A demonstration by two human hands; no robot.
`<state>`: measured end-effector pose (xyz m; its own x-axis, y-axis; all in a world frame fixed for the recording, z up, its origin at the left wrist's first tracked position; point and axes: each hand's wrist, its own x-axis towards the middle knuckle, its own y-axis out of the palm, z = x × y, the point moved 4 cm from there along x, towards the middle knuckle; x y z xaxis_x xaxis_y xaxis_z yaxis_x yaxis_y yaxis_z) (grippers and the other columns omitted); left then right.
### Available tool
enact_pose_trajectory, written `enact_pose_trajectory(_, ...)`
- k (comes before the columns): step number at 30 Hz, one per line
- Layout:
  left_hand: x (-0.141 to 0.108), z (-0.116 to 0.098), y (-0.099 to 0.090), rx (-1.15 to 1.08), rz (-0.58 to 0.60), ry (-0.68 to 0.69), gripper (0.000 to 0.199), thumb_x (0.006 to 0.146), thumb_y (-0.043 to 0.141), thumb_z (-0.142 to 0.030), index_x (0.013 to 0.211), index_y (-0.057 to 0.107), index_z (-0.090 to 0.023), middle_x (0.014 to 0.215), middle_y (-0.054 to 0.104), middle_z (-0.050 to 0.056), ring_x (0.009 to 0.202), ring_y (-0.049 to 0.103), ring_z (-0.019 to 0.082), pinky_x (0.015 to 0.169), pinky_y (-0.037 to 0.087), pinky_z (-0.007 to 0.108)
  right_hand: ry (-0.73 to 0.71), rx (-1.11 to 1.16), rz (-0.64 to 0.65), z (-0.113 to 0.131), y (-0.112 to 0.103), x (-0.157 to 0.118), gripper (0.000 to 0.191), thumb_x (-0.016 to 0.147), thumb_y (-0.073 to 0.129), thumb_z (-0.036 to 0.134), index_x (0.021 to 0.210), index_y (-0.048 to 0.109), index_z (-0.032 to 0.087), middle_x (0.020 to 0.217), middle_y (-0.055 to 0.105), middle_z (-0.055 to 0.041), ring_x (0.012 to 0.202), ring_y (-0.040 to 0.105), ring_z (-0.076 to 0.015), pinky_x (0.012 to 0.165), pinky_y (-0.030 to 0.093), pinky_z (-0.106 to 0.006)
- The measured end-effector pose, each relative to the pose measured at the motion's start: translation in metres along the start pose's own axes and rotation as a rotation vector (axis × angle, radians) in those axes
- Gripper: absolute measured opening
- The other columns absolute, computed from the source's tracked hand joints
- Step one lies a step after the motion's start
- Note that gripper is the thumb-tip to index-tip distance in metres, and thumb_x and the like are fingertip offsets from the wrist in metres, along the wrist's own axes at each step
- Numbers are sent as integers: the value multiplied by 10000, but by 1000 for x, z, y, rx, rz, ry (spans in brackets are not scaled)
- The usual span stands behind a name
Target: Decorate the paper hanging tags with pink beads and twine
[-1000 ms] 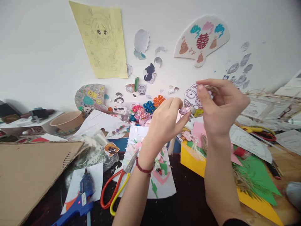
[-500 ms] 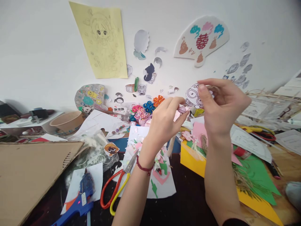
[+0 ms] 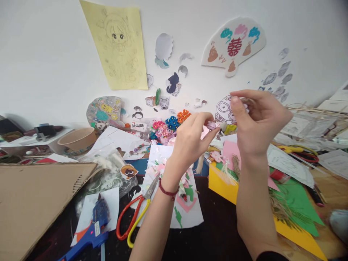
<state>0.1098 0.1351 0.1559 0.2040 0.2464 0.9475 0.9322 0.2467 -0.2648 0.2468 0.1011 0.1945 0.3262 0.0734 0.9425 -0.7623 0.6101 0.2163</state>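
Note:
Raised at the centre, my left hand (image 3: pixel 191 139) pinches a small purple-pink object (image 3: pixel 211 125) between thumb and fingertips. My right hand (image 3: pixel 257 121) is held up to its right, thumb and forefinger pressed together; a thin strand seems to run between the fingers, too fine to make out. Behind the right fingertips shows a black-and-white cartoon cutout (image 3: pixel 225 110). Scissors with red and yellow handles (image 3: pixel 140 210) lie beside my left forearm on white paper (image 3: pixel 165 221) strewn with green and pink scraps.
A blue glue gun (image 3: pixel 95 226) rests at the lower left, near a cardboard sheet (image 3: pixel 38 199). Bright flowers (image 3: pixel 172 124) stand by the wall. Yellow card (image 3: pixel 223 186) and green paper (image 3: pixel 304 206) lie at the right. A paper fan (image 3: pixel 233 47) hangs above.
The small purple-pink object has tilted slightly in my left fingers. My right hand has shifted a little to the right.

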Motion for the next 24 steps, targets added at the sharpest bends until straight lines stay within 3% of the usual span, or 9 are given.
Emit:
enact_pose_trajectory(7,0,0,-2,-12,-19,29,148,938,620,-306,1008,557,-193,938,687,30,880,654,139,754,500,270,4,20,-2,1,-1,1,128,806,701,133,899,762,196,834,735,-22,739,660,-136,674,512,-302)
enact_pose_trajectory(24,0,1,1,23,-66,103,152,929,633,-288,1009,556,-185,901,666,17,816,634,116,726,501,234,27,73,6,2,-1,1,134,809,704,100,896,769,178,839,729,-27,720,634,-123,660,479,-296)
